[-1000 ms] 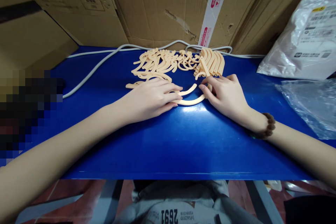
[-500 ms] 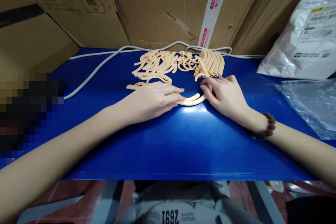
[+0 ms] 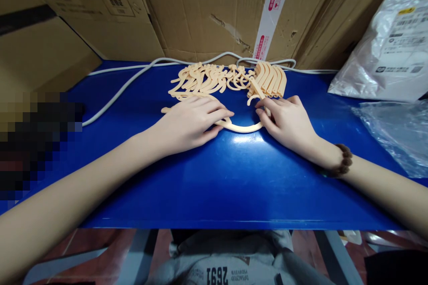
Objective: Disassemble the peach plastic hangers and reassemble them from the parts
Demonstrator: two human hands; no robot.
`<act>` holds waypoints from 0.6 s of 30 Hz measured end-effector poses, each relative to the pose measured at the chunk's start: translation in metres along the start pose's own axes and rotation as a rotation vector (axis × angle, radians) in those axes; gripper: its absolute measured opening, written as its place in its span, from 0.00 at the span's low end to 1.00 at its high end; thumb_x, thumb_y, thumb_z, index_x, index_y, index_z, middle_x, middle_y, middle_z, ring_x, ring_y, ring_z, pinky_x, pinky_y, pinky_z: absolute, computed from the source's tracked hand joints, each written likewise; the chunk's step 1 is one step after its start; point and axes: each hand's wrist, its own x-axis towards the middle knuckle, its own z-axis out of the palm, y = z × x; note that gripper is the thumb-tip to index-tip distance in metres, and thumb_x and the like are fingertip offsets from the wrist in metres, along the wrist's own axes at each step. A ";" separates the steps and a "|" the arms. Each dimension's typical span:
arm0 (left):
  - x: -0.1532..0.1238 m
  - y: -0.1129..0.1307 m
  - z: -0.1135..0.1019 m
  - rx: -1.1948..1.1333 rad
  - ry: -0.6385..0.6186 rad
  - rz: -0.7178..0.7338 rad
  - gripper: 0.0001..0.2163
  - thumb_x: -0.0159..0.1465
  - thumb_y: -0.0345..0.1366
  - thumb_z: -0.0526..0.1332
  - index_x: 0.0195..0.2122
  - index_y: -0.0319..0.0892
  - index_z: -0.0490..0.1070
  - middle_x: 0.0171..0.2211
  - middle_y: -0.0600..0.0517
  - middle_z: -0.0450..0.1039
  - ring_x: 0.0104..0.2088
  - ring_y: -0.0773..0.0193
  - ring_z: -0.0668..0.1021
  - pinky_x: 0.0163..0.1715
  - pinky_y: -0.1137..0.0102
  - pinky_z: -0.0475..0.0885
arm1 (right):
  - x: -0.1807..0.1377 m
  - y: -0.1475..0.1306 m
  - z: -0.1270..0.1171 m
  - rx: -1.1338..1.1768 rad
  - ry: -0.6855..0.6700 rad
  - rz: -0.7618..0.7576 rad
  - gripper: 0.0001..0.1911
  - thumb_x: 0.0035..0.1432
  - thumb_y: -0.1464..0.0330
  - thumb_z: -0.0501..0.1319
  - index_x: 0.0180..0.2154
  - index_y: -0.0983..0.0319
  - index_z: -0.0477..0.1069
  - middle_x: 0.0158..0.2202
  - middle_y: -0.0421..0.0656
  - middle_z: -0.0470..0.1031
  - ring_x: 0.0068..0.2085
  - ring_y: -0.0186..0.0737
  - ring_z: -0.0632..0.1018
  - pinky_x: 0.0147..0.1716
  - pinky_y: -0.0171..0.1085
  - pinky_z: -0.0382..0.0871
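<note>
A beige curved plastic strip [image 3: 245,128] bows toward me on the blue table between my two hands. My left hand [image 3: 190,120], palm down, has its thumb and fingers closed at the left end of the strip, where a second beige piece shows beside the fingertips. My right hand [image 3: 287,120] pinches the strip's right end between thumb and index finger; the fingers hide the joint there. A straight beige bar [image 3: 257,87] and a small hook-shaped piece [image 3: 253,99] stick out just past the right fingertips.
Behind my hands lie a pile of curved beige pieces [image 3: 199,78], several small ring-like pieces [image 3: 238,79] and a stack of wavy ones [image 3: 272,79]. A white cable [image 3: 123,87] runs along the back, before cardboard boxes [image 3: 207,4]. Plastic bags [image 3: 377,53] lie at right.
My left hand has shifted slightly left and back. The loose end of the second curved strip has moved left, beside my left fingertips. My right hand has stayed in place.
</note>
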 end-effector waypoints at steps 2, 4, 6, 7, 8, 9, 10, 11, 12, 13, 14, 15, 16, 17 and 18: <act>0.000 -0.001 0.000 0.016 -0.010 -0.025 0.15 0.71 0.33 0.54 0.56 0.38 0.73 0.51 0.44 0.77 0.52 0.53 0.77 0.53 0.60 0.71 | 0.000 0.000 0.000 0.004 -0.003 -0.021 0.14 0.69 0.65 0.50 0.45 0.62 0.72 0.36 0.45 0.81 0.36 0.47 0.78 0.40 0.44 0.53; 0.000 -0.001 0.001 0.027 -0.019 -0.049 0.16 0.70 0.32 0.53 0.56 0.39 0.72 0.51 0.43 0.77 0.53 0.52 0.77 0.52 0.59 0.70 | 0.000 0.000 -0.001 -0.001 -0.004 -0.061 0.14 0.69 0.65 0.50 0.45 0.62 0.72 0.36 0.46 0.81 0.36 0.46 0.78 0.41 0.44 0.54; 0.000 -0.001 0.001 0.031 -0.021 -0.071 0.16 0.70 0.32 0.53 0.57 0.40 0.71 0.52 0.43 0.76 0.53 0.51 0.76 0.50 0.59 0.70 | 0.000 -0.001 -0.001 -0.007 -0.008 -0.123 0.14 0.69 0.65 0.49 0.45 0.63 0.72 0.35 0.46 0.80 0.36 0.46 0.77 0.41 0.43 0.55; 0.000 -0.001 0.002 0.034 -0.017 -0.081 0.16 0.70 0.32 0.53 0.57 0.40 0.71 0.53 0.43 0.76 0.53 0.50 0.76 0.49 0.58 0.70 | 0.000 -0.001 -0.001 -0.006 -0.012 -0.160 0.15 0.69 0.65 0.49 0.45 0.63 0.72 0.35 0.46 0.79 0.36 0.45 0.77 0.41 0.43 0.55; 0.000 -0.001 0.002 0.039 -0.010 -0.088 0.16 0.71 0.32 0.53 0.57 0.40 0.71 0.53 0.43 0.75 0.53 0.50 0.76 0.49 0.58 0.70 | 0.000 -0.001 -0.002 -0.002 -0.016 -0.199 0.15 0.70 0.65 0.49 0.45 0.63 0.72 0.35 0.46 0.79 0.36 0.45 0.77 0.41 0.43 0.55; 0.000 -0.001 0.001 0.046 -0.005 -0.095 0.15 0.71 0.32 0.53 0.57 0.39 0.71 0.53 0.43 0.75 0.53 0.49 0.76 0.48 0.58 0.70 | 0.001 -0.002 -0.003 0.006 -0.022 -0.239 0.15 0.70 0.65 0.49 0.44 0.63 0.72 0.34 0.45 0.79 0.36 0.44 0.77 0.41 0.43 0.55; 0.000 -0.001 0.001 0.056 0.000 -0.102 0.15 0.71 0.32 0.53 0.56 0.39 0.71 0.53 0.43 0.75 0.53 0.49 0.76 0.48 0.58 0.70 | 0.001 -0.002 -0.003 0.020 -0.030 -0.283 0.16 0.71 0.64 0.49 0.44 0.63 0.72 0.34 0.45 0.79 0.35 0.43 0.76 0.41 0.42 0.55; 0.001 -0.001 0.000 0.066 0.003 -0.108 0.15 0.71 0.32 0.54 0.56 0.39 0.71 0.52 0.43 0.75 0.52 0.49 0.76 0.47 0.59 0.70 | 0.001 -0.002 -0.004 0.038 -0.041 -0.327 0.17 0.72 0.63 0.48 0.43 0.63 0.73 0.35 0.45 0.78 0.35 0.42 0.76 0.41 0.42 0.56; 0.001 0.000 0.000 0.076 0.004 -0.114 0.15 0.71 0.32 0.54 0.55 0.39 0.72 0.51 0.43 0.75 0.52 0.49 0.76 0.46 0.60 0.71 | 0.001 -0.002 -0.005 0.057 -0.055 -0.369 0.18 0.73 0.61 0.48 0.42 0.63 0.73 0.35 0.45 0.78 0.34 0.41 0.75 0.40 0.41 0.56; 0.001 0.000 -0.001 0.086 0.003 -0.121 0.14 0.71 0.33 0.54 0.55 0.39 0.72 0.49 0.43 0.75 0.51 0.50 0.77 0.46 0.60 0.71 | 0.001 -0.002 -0.006 0.075 -0.071 -0.413 0.20 0.74 0.60 0.47 0.42 0.63 0.73 0.34 0.45 0.78 0.33 0.41 0.75 0.39 0.41 0.56; 0.001 0.001 -0.001 0.094 0.001 -0.126 0.14 0.71 0.33 0.54 0.54 0.39 0.72 0.48 0.43 0.76 0.50 0.50 0.77 0.45 0.61 0.71 | 0.001 -0.002 -0.006 0.088 -0.086 -0.455 0.22 0.74 0.58 0.46 0.42 0.63 0.73 0.34 0.45 0.78 0.33 0.40 0.74 0.38 0.40 0.57; 0.001 0.001 -0.001 0.096 0.000 -0.130 0.13 0.71 0.34 0.54 0.54 0.39 0.72 0.48 0.43 0.76 0.49 0.50 0.77 0.45 0.61 0.72 | 0.001 -0.002 -0.007 0.092 -0.096 -0.493 0.23 0.74 0.57 0.45 0.42 0.64 0.73 0.34 0.45 0.77 0.32 0.40 0.73 0.37 0.39 0.57; 0.001 0.001 -0.001 0.091 -0.002 -0.130 0.13 0.71 0.34 0.55 0.53 0.39 0.72 0.47 0.43 0.76 0.48 0.51 0.78 0.45 0.61 0.72 | 0.000 -0.002 -0.007 0.088 -0.097 -0.527 0.25 0.75 0.56 0.44 0.42 0.64 0.73 0.34 0.45 0.77 0.32 0.40 0.73 0.36 0.39 0.57; 0.001 0.001 -0.001 0.079 -0.002 -0.127 0.13 0.71 0.34 0.55 0.53 0.38 0.72 0.47 0.43 0.77 0.48 0.51 0.78 0.46 0.60 0.72 | 0.000 -0.002 -0.007 0.078 -0.095 -0.554 0.26 0.75 0.55 0.44 0.43 0.64 0.73 0.34 0.45 0.77 0.32 0.40 0.73 0.36 0.39 0.57; 0.001 0.002 0.000 0.064 0.001 -0.123 0.13 0.71 0.34 0.55 0.53 0.38 0.72 0.47 0.43 0.77 0.49 0.51 0.78 0.47 0.60 0.72 | 0.000 -0.002 -0.007 0.068 -0.091 -0.576 0.27 0.75 0.55 0.43 0.43 0.64 0.74 0.33 0.46 0.77 0.32 0.40 0.72 0.35 0.39 0.57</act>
